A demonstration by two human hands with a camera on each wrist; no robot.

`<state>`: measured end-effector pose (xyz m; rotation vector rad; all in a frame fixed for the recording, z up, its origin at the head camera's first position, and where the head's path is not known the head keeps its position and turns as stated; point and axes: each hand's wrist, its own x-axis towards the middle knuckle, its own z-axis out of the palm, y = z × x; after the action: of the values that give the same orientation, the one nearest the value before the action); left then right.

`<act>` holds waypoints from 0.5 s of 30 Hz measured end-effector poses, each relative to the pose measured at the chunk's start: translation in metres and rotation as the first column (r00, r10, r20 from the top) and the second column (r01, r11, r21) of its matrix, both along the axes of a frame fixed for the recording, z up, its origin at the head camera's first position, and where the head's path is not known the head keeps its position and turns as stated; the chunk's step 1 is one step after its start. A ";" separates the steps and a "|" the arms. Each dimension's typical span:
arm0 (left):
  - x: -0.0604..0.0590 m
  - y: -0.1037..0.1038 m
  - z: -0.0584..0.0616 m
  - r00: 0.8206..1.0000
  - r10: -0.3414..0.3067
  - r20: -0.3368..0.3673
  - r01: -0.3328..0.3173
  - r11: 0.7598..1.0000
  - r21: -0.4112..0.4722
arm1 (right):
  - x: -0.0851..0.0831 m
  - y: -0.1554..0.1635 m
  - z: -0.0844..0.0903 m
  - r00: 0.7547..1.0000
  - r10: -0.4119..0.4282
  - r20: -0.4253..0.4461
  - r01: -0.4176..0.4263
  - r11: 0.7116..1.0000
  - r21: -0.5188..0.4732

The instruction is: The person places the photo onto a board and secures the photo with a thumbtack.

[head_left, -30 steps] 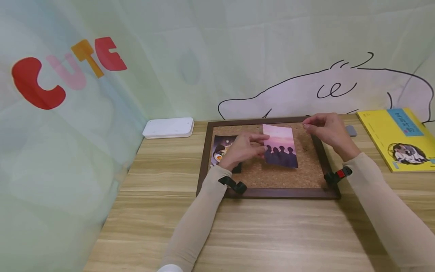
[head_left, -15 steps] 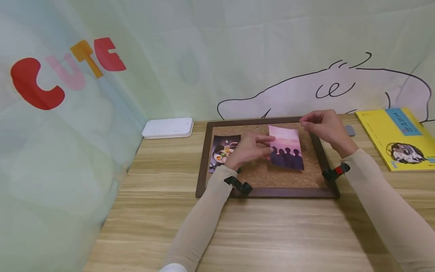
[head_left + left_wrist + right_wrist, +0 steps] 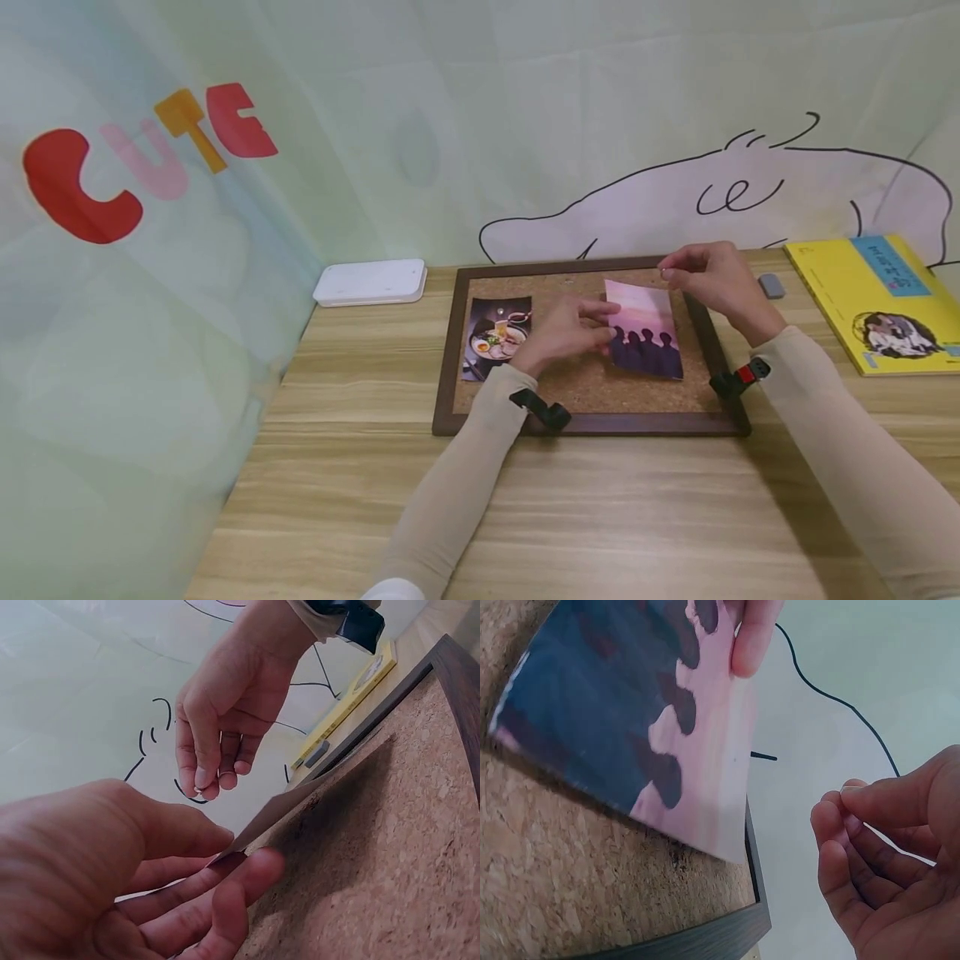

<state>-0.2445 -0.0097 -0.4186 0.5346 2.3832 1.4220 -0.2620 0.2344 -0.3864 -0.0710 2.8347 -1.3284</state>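
Rough cork board [image 3: 592,383] (dark wood frame [image 3: 444,367])

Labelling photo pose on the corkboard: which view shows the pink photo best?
Head view: the whole pink photo shows, tilted over the corkboard, its left edge pinched by the left hand. The right wrist view shows only its print close up, cropped. The left wrist view shows just its thin edge.

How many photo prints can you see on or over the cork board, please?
2. The food photo lies flat on the cork board's left side; the pink silhouette photo is held tilted over its right side by the left hand. None appears hidden.
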 end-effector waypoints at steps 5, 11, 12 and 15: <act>0.000 0.006 -0.002 1.000 -0.008 0.003 0.008 1.000 -0.016 | -0.002 0.001 0.001 1.000 0.008 0.006 -0.008 1.000 0.002; 0.001 0.010 -0.006 1.000 -0.024 -0.011 0.023 0.999 -0.035 | 0.000 0.002 0.001 1.000 0.023 0.003 -0.023 1.000 0.016; 0.001 0.011 -0.007 0.999 -0.028 -0.022 0.027 0.999 -0.038 | 0.001 0.002 0.001 1.000 0.026 0.004 -0.026 0.999 0.019; 0.002 0.012 -0.009 0.998 -0.030 -0.055 0.026 0.998 -0.064 | 0.002 0.003 0.000 0.999 0.033 0.005 -0.033 0.999 0.021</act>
<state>-0.2429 0.0024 -0.4273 0.5967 2.4453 1.3317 -0.2601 0.2374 -0.3863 -0.1145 2.8299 -1.2913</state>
